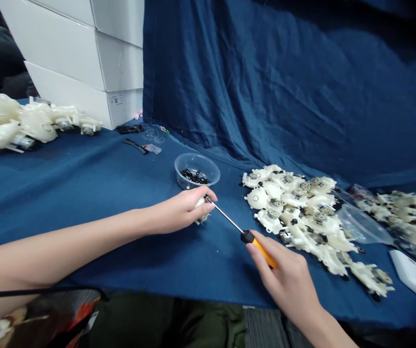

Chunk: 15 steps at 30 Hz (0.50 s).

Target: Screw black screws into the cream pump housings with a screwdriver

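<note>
My left hand is closed around a small white plastic part and presses it against the blue cloth. My right hand grips the orange handle of a screwdriver. Its thin metal shaft runs up and left, and its tip meets the white part at my left fingers. Just behind the part stands a clear plastic bowl with small black screws in it.
A heap of several white plastic motor housings lies to the right. More white parts and a clear bag sit at the far right. Another heap lies far left, before stacked white boxes. A blue cloth backdrop hangs behind.
</note>
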Each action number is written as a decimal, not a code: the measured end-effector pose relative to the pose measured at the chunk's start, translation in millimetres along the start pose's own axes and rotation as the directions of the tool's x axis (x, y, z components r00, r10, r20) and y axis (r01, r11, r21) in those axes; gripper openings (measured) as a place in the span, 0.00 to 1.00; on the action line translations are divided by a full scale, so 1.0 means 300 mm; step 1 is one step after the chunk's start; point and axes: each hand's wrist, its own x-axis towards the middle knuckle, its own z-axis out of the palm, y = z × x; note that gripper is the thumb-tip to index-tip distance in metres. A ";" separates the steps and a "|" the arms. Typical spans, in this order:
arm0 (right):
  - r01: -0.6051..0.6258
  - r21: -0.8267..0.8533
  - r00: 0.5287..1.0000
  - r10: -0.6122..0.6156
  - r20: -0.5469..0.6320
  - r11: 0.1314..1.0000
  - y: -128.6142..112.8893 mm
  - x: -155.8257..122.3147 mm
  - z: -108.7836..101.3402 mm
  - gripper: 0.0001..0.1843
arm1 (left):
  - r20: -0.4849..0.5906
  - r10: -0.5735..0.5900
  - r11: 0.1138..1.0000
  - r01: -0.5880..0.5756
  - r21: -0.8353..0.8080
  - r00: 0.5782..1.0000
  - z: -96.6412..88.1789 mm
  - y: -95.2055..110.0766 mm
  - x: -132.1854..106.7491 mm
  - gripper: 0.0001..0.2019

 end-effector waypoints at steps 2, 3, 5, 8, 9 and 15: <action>-0.314 0.263 0.919 0.222 0.325 0.912 -0.027 0.005 -0.016 0.29 | 0.009 0.075 0.994 -0.075 0.082 0.997 -0.002 -0.005 -0.004 0.19; -0.461 0.326 0.839 0.286 0.463 0.825 -0.040 0.007 -0.026 0.31 | 0.022 0.092 0.991 -0.094 0.092 0.995 -0.001 -0.007 -0.005 0.18; -0.570 0.354 0.769 0.330 0.547 0.742 -0.054 0.007 -0.039 0.31 | 0.035 0.070 0.996 -0.072 0.061 0.997 0.003 -0.008 -0.006 0.19; -0.288 0.191 0.948 0.250 0.197 0.939 -0.036 -0.004 -0.026 0.27 | 0.037 -0.058 0.996 0.060 -0.059 0.998 0.012 -0.008 -0.002 0.21; -0.146 0.057 0.989 0.144 0.036 0.988 -0.023 -0.008 -0.015 0.25 | 0.042 -0.091 0.991 0.094 -0.100 0.995 0.013 -0.007 -0.001 0.22; -0.087 0.110 0.988 0.071 0.136 0.990 -0.005 0.000 0.010 0.26 | -0.016 0.059 0.994 -0.058 0.093 0.998 0.004 -0.001 -0.010 0.18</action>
